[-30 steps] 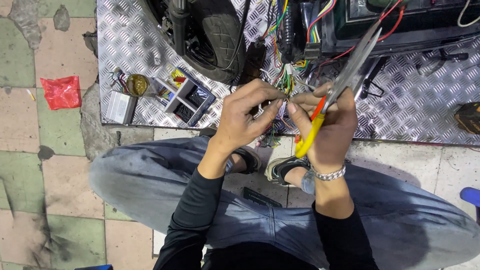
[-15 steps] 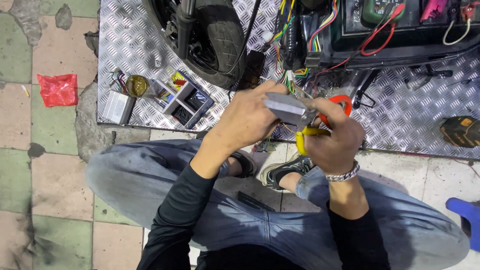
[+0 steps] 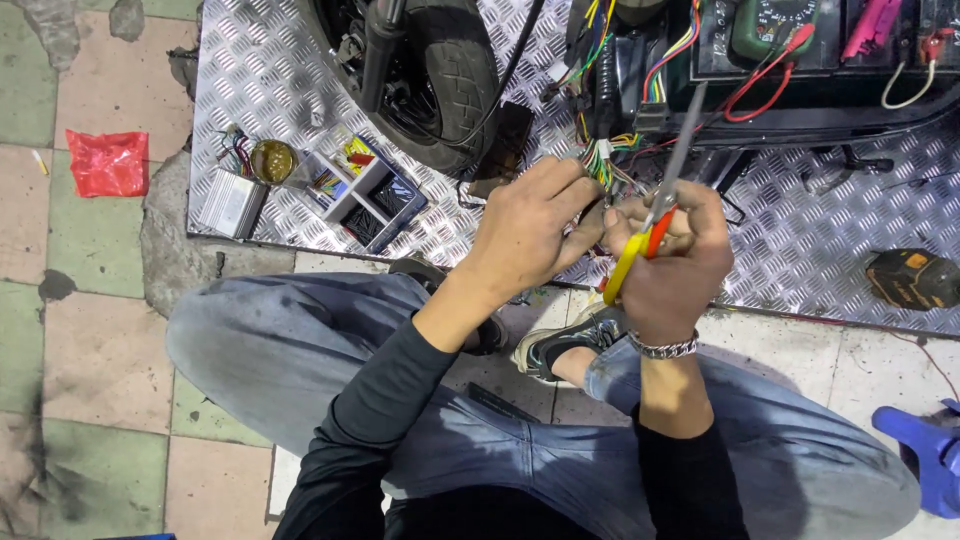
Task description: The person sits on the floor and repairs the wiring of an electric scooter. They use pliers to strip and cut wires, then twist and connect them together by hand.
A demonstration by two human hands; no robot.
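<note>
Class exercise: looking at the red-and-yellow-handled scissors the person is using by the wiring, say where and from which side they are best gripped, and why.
Grip the scissors at the red-and-yellow handles, coming from below, on the person's side. The long grey blades point up and away towards the coloured wires, so the handle end is the safe, padded part. The right hand already wraps it there, while the left hand sits beside it at the wires.

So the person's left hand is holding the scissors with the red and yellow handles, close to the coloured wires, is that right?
Not quite. The head view shows the scissors with red and yellow handles in the right hand, not the left hand, close to the coloured wires.
</note>
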